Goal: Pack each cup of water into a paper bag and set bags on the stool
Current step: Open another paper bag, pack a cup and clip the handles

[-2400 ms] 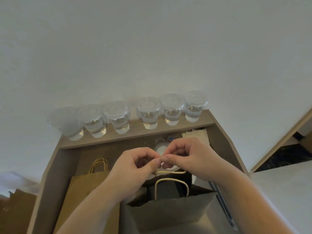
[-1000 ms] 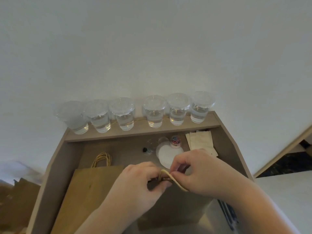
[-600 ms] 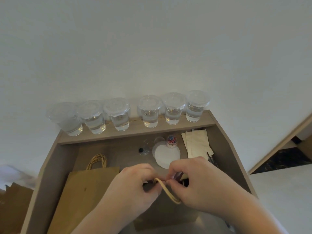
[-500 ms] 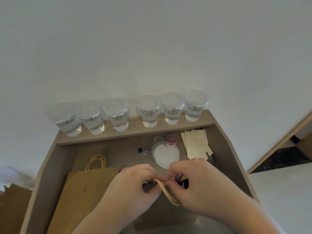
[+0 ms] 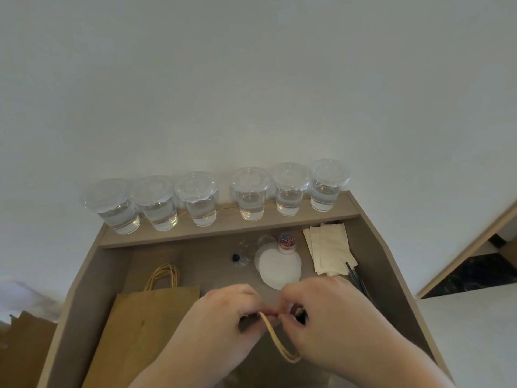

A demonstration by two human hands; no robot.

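As the bag (image 5: 260, 371) is judged light and crushable, it is best carried by its handles (image 5: 275, 340). These are pinched by the fingers of left hand (image 5: 223, 323) and right hand (image 5: 330, 317).

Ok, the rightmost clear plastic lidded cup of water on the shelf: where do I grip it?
Grip the rightmost clear plastic cup round its tapered side below the wider lid, coming from the front right: the white wall stands behind it, a neighbouring cup close on its left.
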